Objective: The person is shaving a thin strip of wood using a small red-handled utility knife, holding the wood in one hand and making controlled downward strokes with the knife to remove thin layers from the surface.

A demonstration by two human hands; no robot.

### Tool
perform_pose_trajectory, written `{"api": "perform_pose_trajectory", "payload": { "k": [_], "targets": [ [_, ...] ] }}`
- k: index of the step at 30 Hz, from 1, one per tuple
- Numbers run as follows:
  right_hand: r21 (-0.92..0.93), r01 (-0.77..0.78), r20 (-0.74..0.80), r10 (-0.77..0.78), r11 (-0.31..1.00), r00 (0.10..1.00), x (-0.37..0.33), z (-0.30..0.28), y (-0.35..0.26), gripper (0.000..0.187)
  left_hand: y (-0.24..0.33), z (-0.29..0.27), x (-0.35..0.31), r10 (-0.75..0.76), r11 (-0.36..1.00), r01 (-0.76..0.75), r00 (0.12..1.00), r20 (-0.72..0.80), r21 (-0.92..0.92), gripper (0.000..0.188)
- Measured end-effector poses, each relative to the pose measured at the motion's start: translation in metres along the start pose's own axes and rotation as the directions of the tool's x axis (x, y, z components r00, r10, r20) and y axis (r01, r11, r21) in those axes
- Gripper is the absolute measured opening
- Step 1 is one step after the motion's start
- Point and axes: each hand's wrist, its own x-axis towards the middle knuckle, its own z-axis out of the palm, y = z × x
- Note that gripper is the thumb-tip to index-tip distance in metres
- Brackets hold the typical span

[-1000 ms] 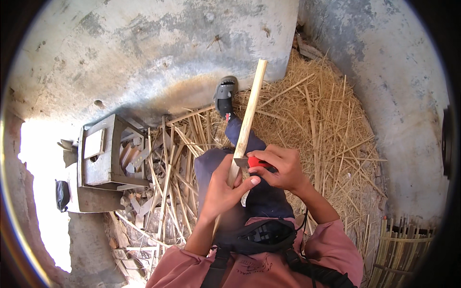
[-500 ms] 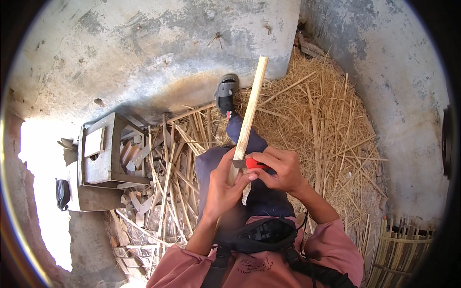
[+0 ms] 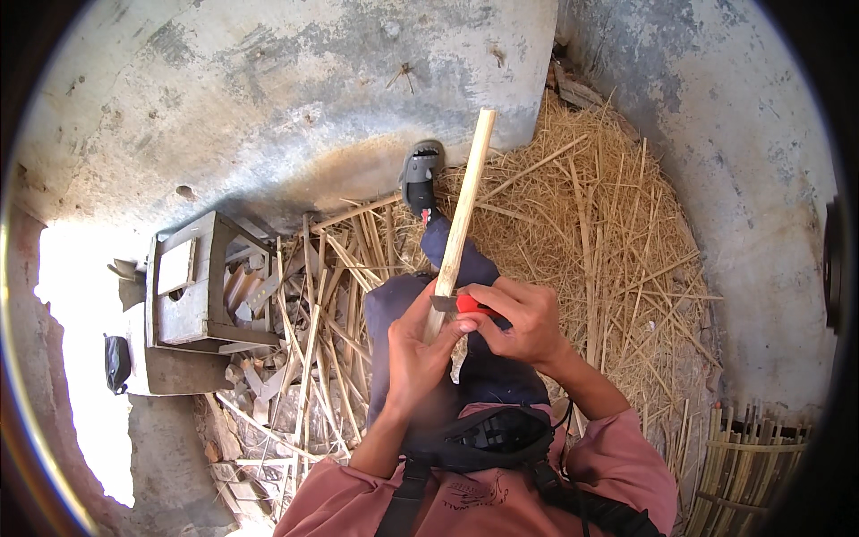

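Just one knife [image 3: 468, 304] across one stick [image 3: 463, 206]

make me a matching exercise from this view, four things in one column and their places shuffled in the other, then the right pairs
Things
1. long, pale wooden stick
2. red-handled knife with a flat grey blade
3. black fabric waist bag
4. basket-like cylinder of upright slats

Places
A. at the picture's lower right
B. in the left hand
C. against the front of the pink shirt
D. in the right hand

Right pairs: 1-B, 2-D, 3-C, 4-A
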Motion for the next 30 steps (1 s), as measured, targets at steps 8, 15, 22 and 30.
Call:
{"api": "perform_pose_trajectory", "payload": {
  "k": [8,15,22,30],
  "targets": [
    [-0.063,0.015,-0.026,-0.016,0.998,1.000,0.001,0.001,-0.005,0.030,0.004,0.002,0.001,0.042,0.999,-0.041,0.999,-0.035,0.031,0.047],
    [-0.112,0.045,-0.060,-0.052,0.993,0.997,0.004,0.003,-0.007,0.028,0.003,0.001,0.001,0.027,0.999,-0.026,0.998,-0.060,0.028,0.048],
    [-0.155,0.114,-0.092,-0.130,0.981,0.987,0.011,0.003,-0.008,0.028,0.006,0.001,-0.002,0.058,0.998,-0.056,0.994,-0.094,0.023,0.046],
    [-0.001,-0.107,-0.419,0.097,0.994,0.903,0.052,-0.020,0.041,0.022,0.000,-0.004,-0.017,0.048,0.996,-0.039,0.993,-0.112,0.082,0.049]
  ]
}}
